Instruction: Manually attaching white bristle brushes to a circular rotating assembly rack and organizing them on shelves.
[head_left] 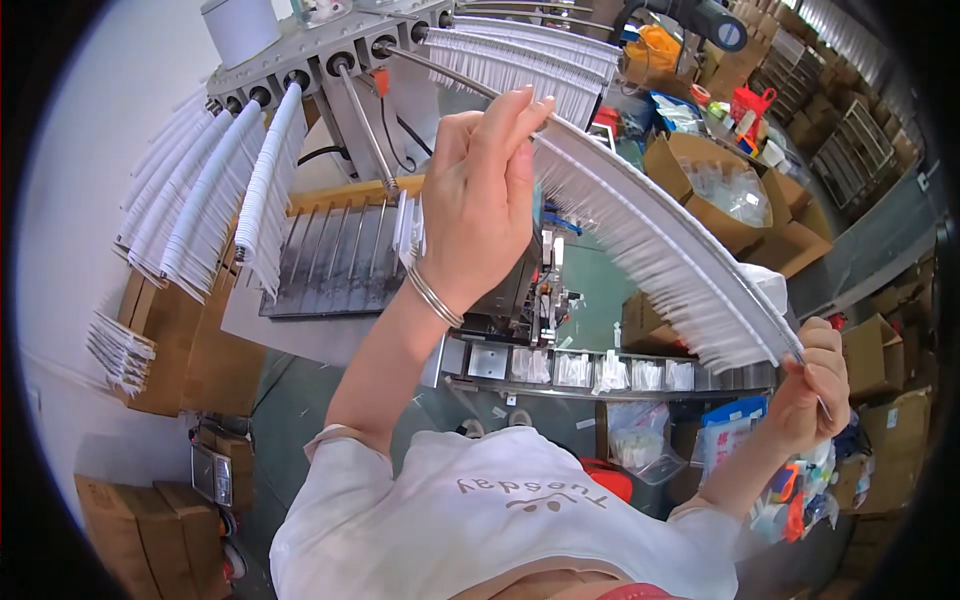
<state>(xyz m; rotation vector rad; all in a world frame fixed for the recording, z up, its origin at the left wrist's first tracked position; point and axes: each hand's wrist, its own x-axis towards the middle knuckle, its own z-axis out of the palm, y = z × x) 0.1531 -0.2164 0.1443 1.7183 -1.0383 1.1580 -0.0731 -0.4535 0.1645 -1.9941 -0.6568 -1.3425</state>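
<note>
A long grey rail [672, 202] with a dense row of thin white pieces [640, 260] hanging from it slants down to the right in front of me. My left hand [478, 195] is closed around its upper end, where it meets a metal rod [440, 72] of the rack. My right hand [815, 390] grips the lower right end between thumb and fingers. The rack's grey hub plate [320, 50] at the upper left bears several other rods. White pieces hang in rows from rods [200, 210] at the left and from rods [520, 65] behind my left hand.
Below the rack stands a dark slatted tray [335, 255]. A curved conveyor [725, 378] carries small bundles of white pieces [573, 369]. Open cardboard boxes [690, 185] with clear bags stand at the right, and brown cartons [150, 535] at the lower left.
</note>
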